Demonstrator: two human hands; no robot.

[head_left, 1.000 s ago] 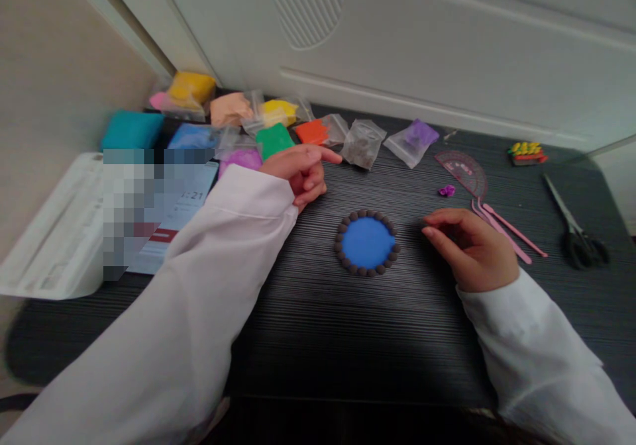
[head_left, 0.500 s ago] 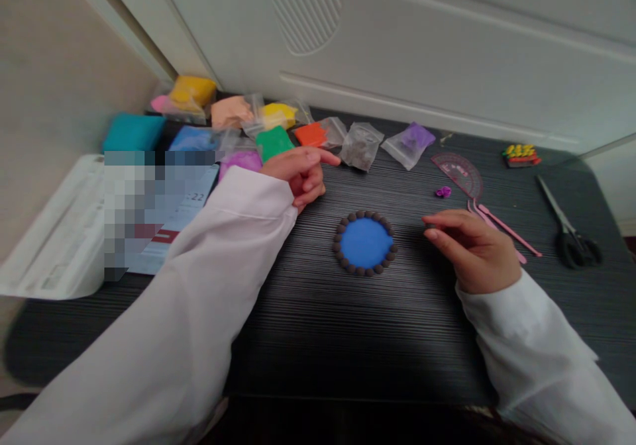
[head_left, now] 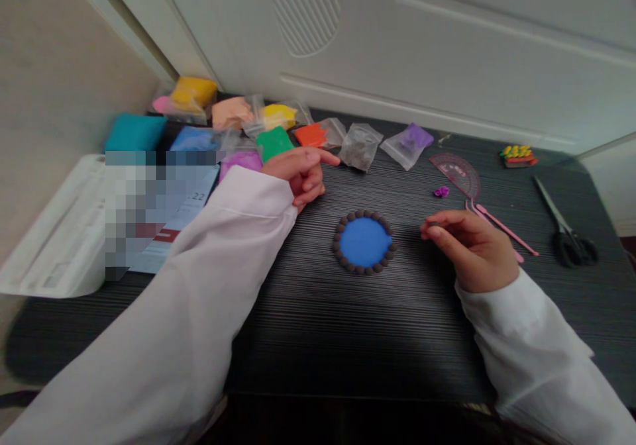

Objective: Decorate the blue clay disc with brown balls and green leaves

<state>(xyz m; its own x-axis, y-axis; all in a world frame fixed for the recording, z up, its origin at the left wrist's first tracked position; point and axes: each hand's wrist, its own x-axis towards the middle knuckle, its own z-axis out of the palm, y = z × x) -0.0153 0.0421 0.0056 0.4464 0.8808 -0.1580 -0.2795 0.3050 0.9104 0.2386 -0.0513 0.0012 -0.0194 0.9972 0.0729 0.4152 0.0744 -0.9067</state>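
Note:
A flat blue clay disc [head_left: 365, 242] lies on the table, ringed by small dark brown clay balls [head_left: 337, 246] along its edge. At the right side of the ring there is a gap where the blue pokes out. To the right of the disc, my right hand [head_left: 474, 249] pinches between thumb and fingertips what looks like a small dark clay ball, mostly hidden. My left hand [head_left: 301, 173] hovers up and left of the disc, index finger stretched out and the other fingers loosely curled. Nothing shows in it.
Bags of coloured clay, among them green [head_left: 274, 144], grey-brown [head_left: 361, 147] and purple [head_left: 415, 138], line the back. A protractor [head_left: 460, 173], pink tools [head_left: 507, 230], scissors [head_left: 566, 233] and a purple scrap [head_left: 441, 192] lie right. A white packet [head_left: 54, 226] is left.
My right thumb and fingertips have shifted slightly against each other, covering more of the dark ball. My left hand and the disc stay put.

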